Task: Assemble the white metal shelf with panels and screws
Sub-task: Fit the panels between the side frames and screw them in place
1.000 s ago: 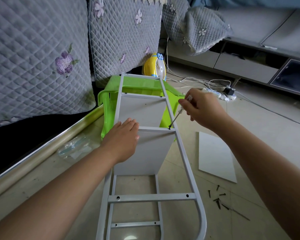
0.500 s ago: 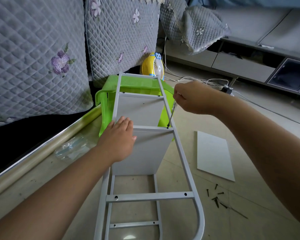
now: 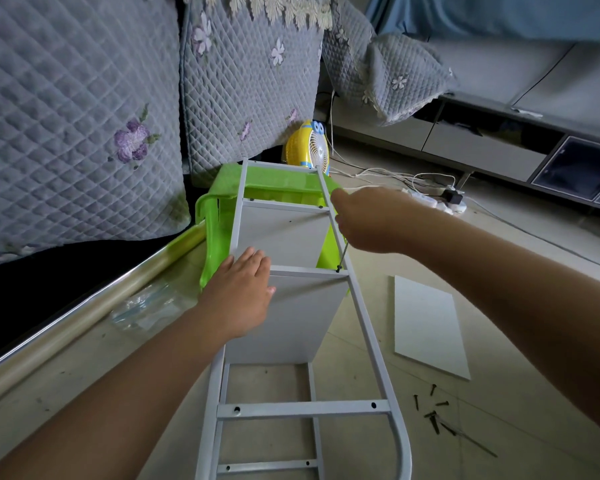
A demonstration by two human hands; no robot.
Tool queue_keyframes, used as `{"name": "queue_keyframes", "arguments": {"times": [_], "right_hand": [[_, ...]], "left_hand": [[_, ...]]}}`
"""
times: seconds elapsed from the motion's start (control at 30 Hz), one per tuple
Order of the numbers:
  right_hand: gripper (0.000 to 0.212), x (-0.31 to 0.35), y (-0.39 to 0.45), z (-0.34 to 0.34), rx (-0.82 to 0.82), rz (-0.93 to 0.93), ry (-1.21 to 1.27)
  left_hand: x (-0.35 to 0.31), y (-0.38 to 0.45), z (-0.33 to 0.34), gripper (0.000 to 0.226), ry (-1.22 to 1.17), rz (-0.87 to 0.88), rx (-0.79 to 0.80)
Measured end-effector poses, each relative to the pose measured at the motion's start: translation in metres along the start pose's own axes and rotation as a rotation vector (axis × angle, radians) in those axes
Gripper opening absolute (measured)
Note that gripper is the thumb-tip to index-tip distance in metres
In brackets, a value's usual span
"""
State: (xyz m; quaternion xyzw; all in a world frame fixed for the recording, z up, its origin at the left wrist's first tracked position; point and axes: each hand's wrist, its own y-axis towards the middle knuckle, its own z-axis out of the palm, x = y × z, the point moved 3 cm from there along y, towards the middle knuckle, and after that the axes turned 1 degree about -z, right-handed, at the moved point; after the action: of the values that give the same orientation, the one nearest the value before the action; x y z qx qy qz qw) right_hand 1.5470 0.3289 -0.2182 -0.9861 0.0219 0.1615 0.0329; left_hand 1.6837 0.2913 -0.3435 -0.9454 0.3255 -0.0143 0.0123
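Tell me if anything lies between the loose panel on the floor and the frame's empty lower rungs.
Nothing visible does. The loose panel lies flat right of the frame with bare floor between; the spare screws sit nearer the camera, off that path.

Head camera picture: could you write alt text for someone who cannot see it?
A person's right hand holds a screwdriver upright on a screw in a white metal shelf frame, while the left hand rests flat on a white panel. The frame's far end lies on a green plastic stool; a spare panel and loose screws lie on the floor.
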Motion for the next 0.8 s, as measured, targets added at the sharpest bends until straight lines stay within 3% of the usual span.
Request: {"name": "queue_keyframes", "arguments": {"times": [0.2,0.4,0.63,0.8], "right_hand": [[0.024,-0.006,-0.001,-0.007,0.104,-0.051,0.046],[0.027,-0.009,0.000,-0.017,-0.036,-0.167,-0.049],[0.043,-0.015,-0.006,-0.006,-0.064,0.005,-0.059],[0.033,-0.022,-0.008,0.003,-0.024,0.114,0.088]], "left_hand": [[0.002,-0.001,0.000,0.053,-0.046,-0.001,0.027],[0.003,-0.001,-0.002,0.054,-0.086,0.025,0.053],[0.006,0.002,-0.002,0.054,-0.060,0.042,0.057],[0.005,0.002,-0.003,0.054,-0.049,0.042,0.051]]}}
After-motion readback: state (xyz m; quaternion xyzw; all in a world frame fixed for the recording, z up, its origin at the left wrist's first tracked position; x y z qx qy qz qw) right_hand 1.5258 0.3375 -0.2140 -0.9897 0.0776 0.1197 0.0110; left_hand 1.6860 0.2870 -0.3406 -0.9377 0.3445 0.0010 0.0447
